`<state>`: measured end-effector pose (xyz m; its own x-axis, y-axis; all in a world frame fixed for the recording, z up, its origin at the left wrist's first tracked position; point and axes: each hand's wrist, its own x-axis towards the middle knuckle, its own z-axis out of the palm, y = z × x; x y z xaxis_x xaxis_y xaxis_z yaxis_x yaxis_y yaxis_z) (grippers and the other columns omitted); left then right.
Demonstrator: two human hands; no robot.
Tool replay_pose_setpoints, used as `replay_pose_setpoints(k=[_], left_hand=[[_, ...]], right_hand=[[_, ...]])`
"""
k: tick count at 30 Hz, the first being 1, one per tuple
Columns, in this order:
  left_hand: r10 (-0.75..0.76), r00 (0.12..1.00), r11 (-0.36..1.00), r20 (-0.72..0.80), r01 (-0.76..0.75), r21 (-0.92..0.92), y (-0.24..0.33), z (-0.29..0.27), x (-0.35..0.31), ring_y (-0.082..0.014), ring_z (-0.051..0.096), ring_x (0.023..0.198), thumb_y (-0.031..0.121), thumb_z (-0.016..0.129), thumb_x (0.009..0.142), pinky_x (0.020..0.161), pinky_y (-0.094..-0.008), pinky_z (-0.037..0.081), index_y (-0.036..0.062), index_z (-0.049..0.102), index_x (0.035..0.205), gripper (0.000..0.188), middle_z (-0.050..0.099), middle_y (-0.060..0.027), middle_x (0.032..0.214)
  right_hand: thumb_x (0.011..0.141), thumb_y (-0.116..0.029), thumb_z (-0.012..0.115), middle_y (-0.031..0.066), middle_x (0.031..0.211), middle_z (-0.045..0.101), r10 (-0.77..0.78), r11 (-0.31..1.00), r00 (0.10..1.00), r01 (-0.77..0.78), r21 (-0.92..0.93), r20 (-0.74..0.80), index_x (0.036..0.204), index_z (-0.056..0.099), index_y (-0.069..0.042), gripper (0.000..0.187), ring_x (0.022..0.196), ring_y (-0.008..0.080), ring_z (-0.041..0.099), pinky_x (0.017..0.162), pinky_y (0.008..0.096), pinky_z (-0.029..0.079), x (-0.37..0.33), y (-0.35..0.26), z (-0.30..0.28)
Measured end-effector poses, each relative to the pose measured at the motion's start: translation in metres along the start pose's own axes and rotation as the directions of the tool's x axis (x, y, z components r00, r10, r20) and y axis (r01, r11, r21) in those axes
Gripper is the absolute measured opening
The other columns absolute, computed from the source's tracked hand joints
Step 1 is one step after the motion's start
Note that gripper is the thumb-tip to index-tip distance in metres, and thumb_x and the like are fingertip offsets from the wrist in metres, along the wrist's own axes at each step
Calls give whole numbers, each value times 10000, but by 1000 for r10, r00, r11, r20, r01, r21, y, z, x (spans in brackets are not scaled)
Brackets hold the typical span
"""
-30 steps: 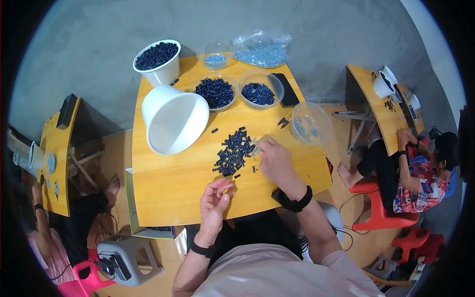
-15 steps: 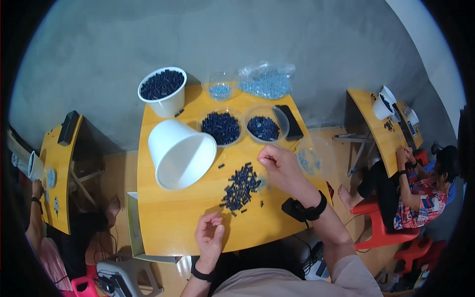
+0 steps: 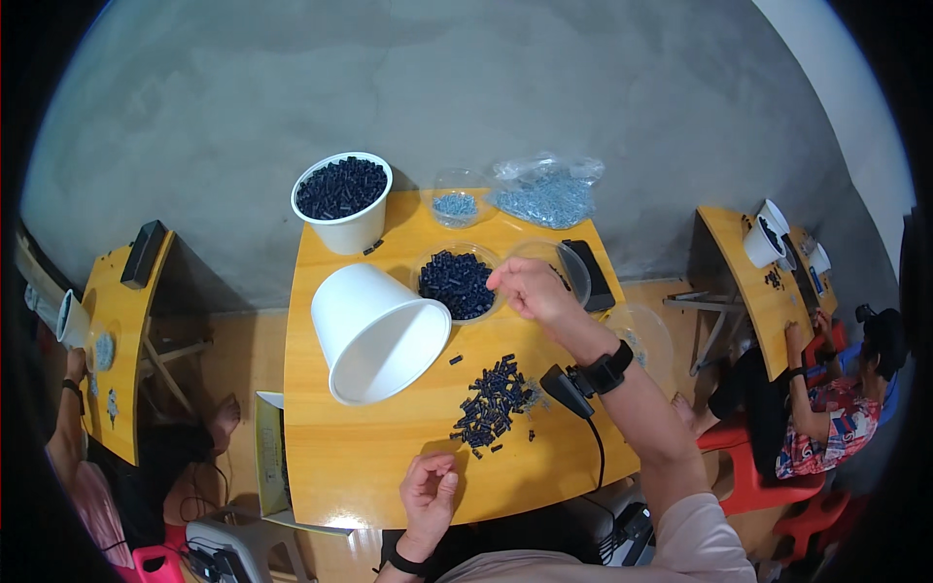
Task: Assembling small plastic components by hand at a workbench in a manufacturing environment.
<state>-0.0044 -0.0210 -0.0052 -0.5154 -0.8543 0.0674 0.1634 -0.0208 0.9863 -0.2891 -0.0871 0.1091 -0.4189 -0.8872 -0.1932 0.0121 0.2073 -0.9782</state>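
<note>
My right hand [image 3: 530,289] reaches over the gap between two clear round bowls, with its fingertips at the right rim of the bowl of short black pieces [image 3: 455,284]. Those fingers are drawn together; whatever they may hold is hidden. It partly covers the other clear bowl [image 3: 571,264], where a few black pieces show. Near the front edge my left hand [image 3: 429,494] is raised with curled fingers, and I cannot make out anything in it. Beyond it lies a loose pile of black cylindrical pieces [image 3: 488,406], with small silvery bits [image 3: 533,393] at its right side.
A white bucket [image 3: 389,355] lies tipped, mouth toward me. Behind stand a full bucket of black pieces [image 3: 342,228], a clear cup of screws [image 3: 455,206] and a clear bag of screws [image 3: 549,199]. A corded black device [image 3: 568,391] is beside my right wrist. People sit at both side tables.
My right hand has moved away from the pile and out over the bowls. My left hand stays by the front edge. The whole view has shifted slightly.
</note>
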Motion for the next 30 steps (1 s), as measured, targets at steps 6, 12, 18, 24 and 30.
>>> replay_pose_setpoints(k=[6,12,18,24,30], left_hand=[[-329,906,546,266,412,-730,22,-7,14,-206,566,917,397,433,924,782,-293,468,-11,472,1146,466,552,-122,1068],[-719,674,289,166,509,-811,44,17,31,-176,559,913,459,365,925,780,-313,453,-5,501,1112,519,564,-97,1045],[-425,893,672,150,422,-608,5,15,28,-162,530,867,302,438,931,834,-298,414,20,535,1055,323,579,-60,972],[39,998,999,47,-38,-33,1,35,29,-222,439,1028,193,517,874,919,-313,330,23,527,1067,258,465,-110,1098],[111,978,981,177,-136,140,3,39,19,-344,371,1165,217,532,833,1001,-413,269,25,517,1113,340,410,-186,1227]], right_hand=[[785,-117,522,90,728,514,-263,708,810,531,-465,525,856,547,-49,102,634,220,540,571,313,435,-89,21,64],[762,-84,529,117,841,538,-418,383,747,660,-646,516,875,548,-23,130,820,271,542,676,352,441,-136,53,103],[761,-84,535,159,959,543,-514,346,759,610,-713,400,975,536,15,236,919,319,512,776,365,449,-58,23,44],[834,-191,540,211,1186,445,-486,307,819,486,-818,304,1181,453,15,413,1092,377,437,929,438,360,16,23,24],[833,-318,558,195,1316,344,-415,252,872,384,-888,259,1269,414,-78,517,1218,369,330,982,499,282,45,48,42]])
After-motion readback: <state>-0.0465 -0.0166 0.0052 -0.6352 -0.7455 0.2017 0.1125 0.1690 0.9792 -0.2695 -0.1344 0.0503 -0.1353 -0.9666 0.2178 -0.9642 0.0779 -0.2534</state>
